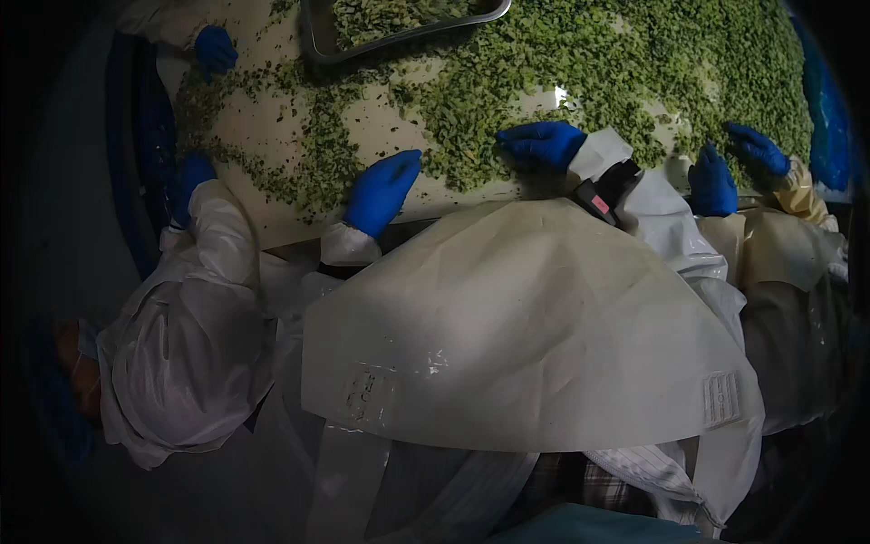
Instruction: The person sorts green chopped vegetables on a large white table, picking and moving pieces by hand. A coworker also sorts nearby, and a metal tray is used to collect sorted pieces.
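Observation:
Chopped green leaf pieces (469, 136) lie spread over a pale work surface (380, 119). My left hand (384, 190), in a blue glove, rests at the near side beside a patch of leaf pieces, its fingers close together and pointing up and right. My right hand (544, 144), gloved in blue too, lies sideways over the near edge of the larger green spread, fingertips pointing left. Whether anything is between the fingers of either hand cannot be seen. A dark device with a pink label (600, 204) sits at my right wrist.
A metal-rimmed tray (408, 34) of leaf pieces stands at the top. A co-worker on the left has a gloved hand (194, 180) at the table; another glove (216, 51) is at upper left. Two gloved hands (712, 183) of a person work on the right. Blue plastic (826, 115) borders the right side.

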### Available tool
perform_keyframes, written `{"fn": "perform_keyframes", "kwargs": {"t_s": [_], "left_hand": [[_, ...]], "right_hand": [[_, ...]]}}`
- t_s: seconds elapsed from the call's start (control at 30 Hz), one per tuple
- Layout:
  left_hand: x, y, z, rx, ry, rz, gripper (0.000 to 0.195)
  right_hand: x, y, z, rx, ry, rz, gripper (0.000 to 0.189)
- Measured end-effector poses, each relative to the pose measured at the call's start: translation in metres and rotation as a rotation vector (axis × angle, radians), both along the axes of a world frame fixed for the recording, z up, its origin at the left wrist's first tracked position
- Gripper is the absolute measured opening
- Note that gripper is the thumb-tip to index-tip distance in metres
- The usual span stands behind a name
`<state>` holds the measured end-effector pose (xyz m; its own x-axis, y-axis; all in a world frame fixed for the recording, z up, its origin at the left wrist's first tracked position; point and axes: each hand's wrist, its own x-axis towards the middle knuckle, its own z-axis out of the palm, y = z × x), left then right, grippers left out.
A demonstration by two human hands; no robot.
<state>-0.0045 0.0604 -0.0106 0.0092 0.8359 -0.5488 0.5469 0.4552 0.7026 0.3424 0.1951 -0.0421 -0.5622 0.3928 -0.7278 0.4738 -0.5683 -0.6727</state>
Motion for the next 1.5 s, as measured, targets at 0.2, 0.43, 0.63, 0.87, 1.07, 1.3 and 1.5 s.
{"fn": "perform_keyframes", "kwargs": {"t_s": [0.2, 0.43, 0.63, 0.87, 1.07, 1.3, 1.5], "left_hand": [[0.001, -0.028, 0.012, 0.161, 0.179, -0.028, 0.040], [0.002, -0.021, 0.014, 0.111, 0.218, -0.009, 0.041], [-0.002, -0.022, 0.009, 0.078, 0.106, 0.030, 0.040], [0.015, 0.009, 0.005, -0.108, -0.259, 0.052, 0.039], [0.057, 0.064, -0.017, -0.150, -0.335, -0.447, 0.045], [0.014, 0.112, -0.036, 0.339, 0.208, 0.504, 0.056], [0.085, 0.097, -0.015, 0.137, -0.378, -0.256, 0.052]], "right_hand": [[-0.048, 0.029, 0.015, 0.566, -0.029, 0.491, 0.041], [-0.087, 0.027, -0.008, 0.729, 0.005, 0.941, 0.048], [-0.048, 0.022, -0.017, 0.955, -0.118, 0.479, 0.029], [-0.005, 0.021, -0.022, 0.433, -0.055, -0.060, 0.019], [0.014, 0.017, -0.039, 0.379, 0.077, -0.214, 0.022], [0.103, 0.056, -0.047, 1.145, -0.486, -0.479, 0.055], [0.040, 0.019, -0.043, 0.902, -0.386, -0.283, 0.078]]}}
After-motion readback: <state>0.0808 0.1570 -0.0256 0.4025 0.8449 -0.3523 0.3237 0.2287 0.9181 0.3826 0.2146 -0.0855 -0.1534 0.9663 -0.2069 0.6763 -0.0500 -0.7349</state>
